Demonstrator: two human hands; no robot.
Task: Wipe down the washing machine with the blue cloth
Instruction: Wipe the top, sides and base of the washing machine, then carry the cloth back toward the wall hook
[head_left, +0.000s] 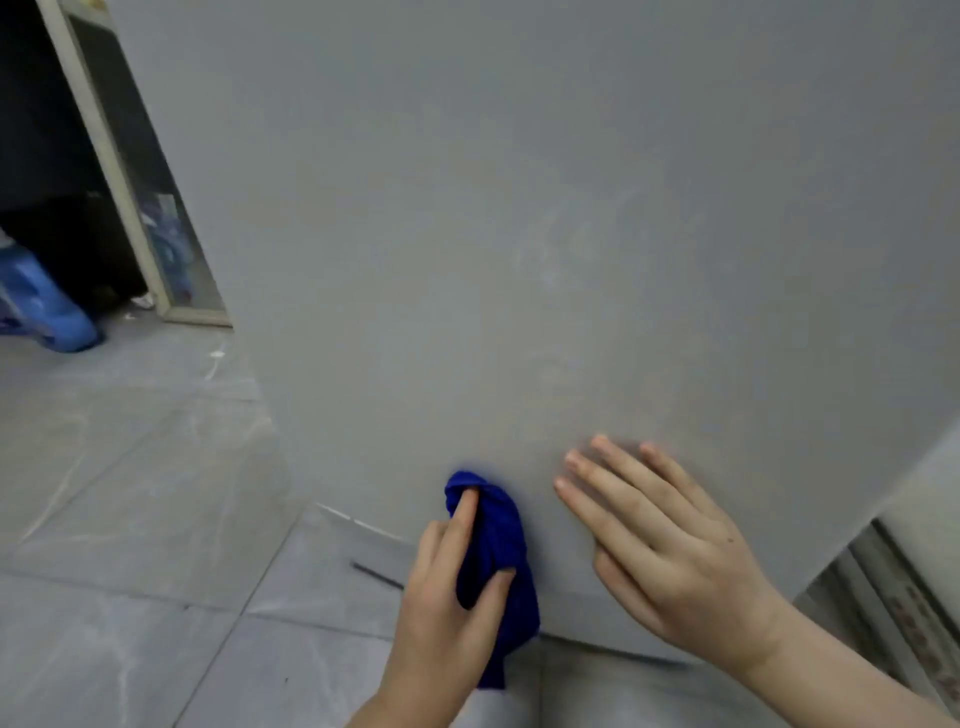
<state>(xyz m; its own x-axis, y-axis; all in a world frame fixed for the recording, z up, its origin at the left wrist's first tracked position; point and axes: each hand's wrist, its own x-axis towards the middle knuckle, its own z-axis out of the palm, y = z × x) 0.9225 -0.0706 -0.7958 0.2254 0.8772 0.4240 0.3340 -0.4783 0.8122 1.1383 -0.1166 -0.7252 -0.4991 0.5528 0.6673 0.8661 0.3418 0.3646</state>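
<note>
Your left hand (447, 597) sits lowest and closest in the head view, gripping the blue cloth (498, 540), which is bunched into a thick roll. Its index finger (465, 512) reaches forward over the top fold, the tip tucked into the crumpled end, while the thumb (493, 587) curls across the cloth from below and pins it against the palm. The other fingers lie behind the fabric, so you cannot tell how tightly they are bent. A loose tail of cloth hangs down past your wrist. The wad lies against the lower part of the washing machine (519, 234), a broad, flat grey panel that fills most of the view, close to its bottom edge. Just beside the cloth, to its right and apart from it, your right hand (670, 551) lies flat on the same panel, holding nothing, with its fingers (608, 478) straight, slightly spread and pointing up and to the left. Faint pale smears show on the panel higher up. Grey tiled floor (130, 519) stretches away to the left, with a short dark line (376, 576) on it near the machine's base. Well away at far left stands a pale frame (119, 171) beside a dark opening, with a blurred blue object (47, 306) on the ground. A pale ribbed surface (893, 597) shows at lower right.
</note>
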